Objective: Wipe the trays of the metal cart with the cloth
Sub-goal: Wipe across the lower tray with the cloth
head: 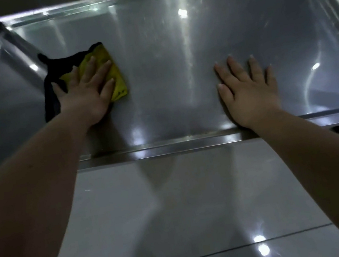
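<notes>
While left hand point(84, 94) presses cloth point(117, 77), right hand point(250, 92) rests on tray point(170, 56).

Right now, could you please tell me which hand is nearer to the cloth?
Left. The left hand lies flat on the cloth, at the left of the tray; the right hand rests open on bare metal to the cloth's right, not touching it.

Dim, cool-grey exposure overall. Light from above, seen as small bright reflected spots on steel tray point(173, 49) and glossy floor tiles point(177, 205). Vertical glare streaks down tray middle. Left forearm point(28, 185), right forearm point(326, 158) underexposed, darkest at lower corners; faint arm reflections on tiles. Soft focus throughout, fine detail smeared. Wide-angle bending: tray rim curves at left, right edges. Top edge near black.
</notes>
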The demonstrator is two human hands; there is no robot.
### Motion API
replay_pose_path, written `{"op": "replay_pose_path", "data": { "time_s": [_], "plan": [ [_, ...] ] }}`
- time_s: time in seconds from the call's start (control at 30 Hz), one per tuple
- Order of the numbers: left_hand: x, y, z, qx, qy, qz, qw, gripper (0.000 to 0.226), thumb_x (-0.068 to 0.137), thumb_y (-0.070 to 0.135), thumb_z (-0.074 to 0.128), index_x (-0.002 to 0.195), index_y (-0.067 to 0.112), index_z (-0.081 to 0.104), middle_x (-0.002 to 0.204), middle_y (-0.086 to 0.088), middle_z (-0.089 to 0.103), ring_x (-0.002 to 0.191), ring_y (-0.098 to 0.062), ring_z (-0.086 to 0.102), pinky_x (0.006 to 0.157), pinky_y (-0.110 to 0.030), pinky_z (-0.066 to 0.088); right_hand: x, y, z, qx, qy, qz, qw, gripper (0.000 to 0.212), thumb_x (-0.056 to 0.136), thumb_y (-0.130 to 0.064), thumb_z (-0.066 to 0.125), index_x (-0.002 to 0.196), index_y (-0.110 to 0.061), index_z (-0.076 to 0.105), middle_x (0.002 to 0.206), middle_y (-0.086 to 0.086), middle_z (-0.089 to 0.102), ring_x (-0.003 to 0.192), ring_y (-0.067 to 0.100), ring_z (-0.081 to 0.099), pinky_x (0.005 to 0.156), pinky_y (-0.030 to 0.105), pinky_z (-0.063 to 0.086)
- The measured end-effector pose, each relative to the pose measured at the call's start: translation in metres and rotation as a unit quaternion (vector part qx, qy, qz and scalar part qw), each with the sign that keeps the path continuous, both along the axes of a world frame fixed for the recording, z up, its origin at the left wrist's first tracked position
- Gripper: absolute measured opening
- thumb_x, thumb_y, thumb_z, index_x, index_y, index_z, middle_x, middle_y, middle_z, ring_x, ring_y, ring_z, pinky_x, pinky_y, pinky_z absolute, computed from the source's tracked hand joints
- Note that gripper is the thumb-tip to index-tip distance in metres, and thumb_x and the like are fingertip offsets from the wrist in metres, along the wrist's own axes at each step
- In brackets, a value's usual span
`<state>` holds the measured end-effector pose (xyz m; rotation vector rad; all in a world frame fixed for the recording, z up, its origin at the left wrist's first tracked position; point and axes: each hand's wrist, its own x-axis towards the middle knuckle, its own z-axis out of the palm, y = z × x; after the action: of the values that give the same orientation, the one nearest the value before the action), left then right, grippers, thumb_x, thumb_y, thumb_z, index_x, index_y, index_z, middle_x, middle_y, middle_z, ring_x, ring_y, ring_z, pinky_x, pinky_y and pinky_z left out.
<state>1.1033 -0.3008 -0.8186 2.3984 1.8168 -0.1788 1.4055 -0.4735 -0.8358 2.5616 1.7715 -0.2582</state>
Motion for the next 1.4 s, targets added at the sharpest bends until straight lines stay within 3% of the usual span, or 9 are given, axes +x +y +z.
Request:
{"op": "replay_pose_path", "data": {
  "time_s": [0.17,0.43,0.67,0.83,0.93,1.03,1.27,1.4],
  "plan": [
    [0.038,-0.033,-0.001,-0.007,-0.011,-0.011,1.000,0.049,0.100,0.060,0.017,0.147,0.060,0.005,0.163,0.018,-0.008,0.150,-0.031,-0.008,0.110,-0.072,-0.004,-0.003,0.003,0.003,-0.026,-0.009,0.005,1.000,0.054,0.102,-0.048,0.006,0.154,-0.043,-0.007,0.164,-0.011,-0.011,0.150,0.030,-0.013,0.118,0.057,-0.007],
    [0.147,-0.141,-0.002,-0.022,-0.016,-0.187,0.982,0.052,0.101,0.058,0.010,0.150,0.053,-0.005,0.162,0.013,-0.018,0.147,-0.039,-0.019,0.103,-0.076,-0.012,-0.003,0.002,0.003,-0.028,-0.007,0.004,1.000,0.053,0.103,-0.047,0.009,0.154,-0.044,-0.005,0.164,-0.011,-0.009,0.150,0.029,-0.012,0.118,0.056,-0.007],
    [0.095,-0.125,-0.006,0.006,-0.009,-0.184,0.983,0.056,0.096,0.066,0.012,0.148,0.056,-0.007,0.160,0.021,-0.017,0.150,-0.027,-0.013,0.109,-0.073,-0.005,0.000,0.001,0.004,0.001,0.005,0.002,1.000,0.052,0.104,-0.048,0.014,0.154,-0.045,0.004,0.164,-0.012,-0.001,0.151,0.026,-0.005,0.120,0.053,-0.004],
    [-0.001,-0.078,-0.002,0.012,0.004,-0.065,0.998,0.056,0.096,0.061,0.017,0.148,0.056,-0.005,0.162,0.018,-0.012,0.151,-0.027,-0.006,0.111,-0.070,0.000,0.001,0.001,0.004,0.000,0.007,0.002,1.000,0.052,0.104,-0.048,0.014,0.154,-0.044,0.004,0.164,-0.013,-0.002,0.151,0.026,-0.006,0.120,0.053,-0.004],
    [-0.016,-0.074,-0.001,-0.001,-0.005,-0.018,1.000,0.053,0.097,0.061,0.016,0.148,0.058,-0.002,0.162,0.018,-0.012,0.150,-0.029,-0.008,0.110,-0.071,-0.003,-0.001,0.001,0.002,-0.003,-0.003,-0.001,1.000,0.053,0.103,-0.047,0.013,0.155,-0.043,0.002,0.165,-0.011,-0.003,0.151,0.029,-0.007,0.119,0.056,-0.004],
    [0.012,-0.090,0.000,-0.025,-0.013,-0.005,1.000,0.050,0.099,0.060,0.014,0.145,0.061,-0.006,0.162,0.018,-0.016,0.149,-0.032,-0.015,0.108,-0.074,-0.006,-0.003,0.002,-0.001,-0.007,-0.015,-0.002,1.000,0.053,0.103,-0.046,0.011,0.155,-0.041,0.001,0.165,-0.010,-0.005,0.151,0.031,-0.007,0.118,0.057,-0.004],
    [0.141,-0.162,0.004,-0.077,-0.008,-0.166,0.983,0.054,0.101,0.057,0.010,0.149,0.050,-0.014,0.159,0.010,-0.030,0.142,-0.043,-0.030,0.098,-0.079,-0.016,0.001,0.001,0.001,-0.008,-0.015,0.003,1.000,0.052,0.104,-0.045,0.010,0.155,-0.041,-0.001,0.165,-0.009,-0.006,0.151,0.030,-0.008,0.118,0.057,-0.005],
    [0.155,-0.164,0.004,-0.069,-0.011,-0.178,0.981,0.058,0.100,0.059,0.010,0.149,0.048,-0.017,0.158,0.012,-0.031,0.141,-0.040,-0.032,0.097,-0.078,-0.015,0.009,0.001,0.003,-0.009,0.003,0.005,1.000,0.051,0.105,-0.045,0.012,0.155,-0.043,0.001,0.165,-0.011,-0.004,0.151,0.027,-0.008,0.119,0.055,-0.004]
  ]
}}
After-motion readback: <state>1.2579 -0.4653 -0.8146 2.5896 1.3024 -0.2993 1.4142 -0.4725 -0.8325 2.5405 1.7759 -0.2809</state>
